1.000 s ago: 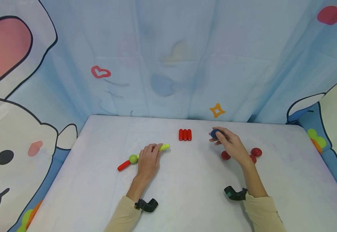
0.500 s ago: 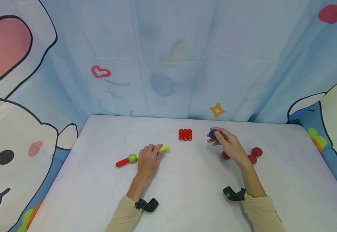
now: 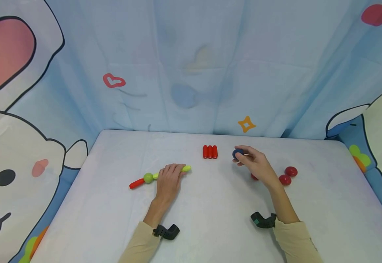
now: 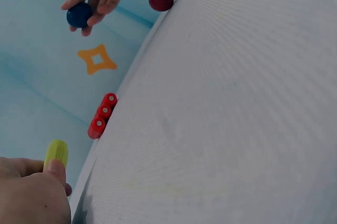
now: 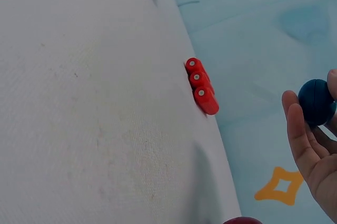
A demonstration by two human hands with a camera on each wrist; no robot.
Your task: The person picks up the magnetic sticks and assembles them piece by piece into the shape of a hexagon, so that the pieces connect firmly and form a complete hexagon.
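My left hand (image 3: 168, 182) grips a yellow-green rod (image 3: 186, 168) from above; its thumb lies against the rod in the left wrist view. Left of that hand, a yellow-green length runs to a green ball (image 3: 148, 178), and a red rod (image 3: 136, 183) joins the ball's far side. Whether the yellow-green part is one piece under the fingers is hidden. Above the table, my right hand (image 3: 258, 166) pinches a dark blue ball (image 5: 316, 102) between thumb and fingers. Three red rods (image 3: 210, 152) with metal-dotted ends lie side by side between the hands.
Two red balls (image 3: 285, 179) lie on the white table (image 3: 210, 212) right of the right forearm. Another red ball (image 3: 255, 177) is partly hidden beneath the right hand. A blue printed curtain (image 3: 191, 98) hangs behind the table's far edge.
My right hand has moved slightly left and nearer with the blue ball. The red rod and green ball have shifted a little left, with the red rod turning flatter; the left hand is nearly still.
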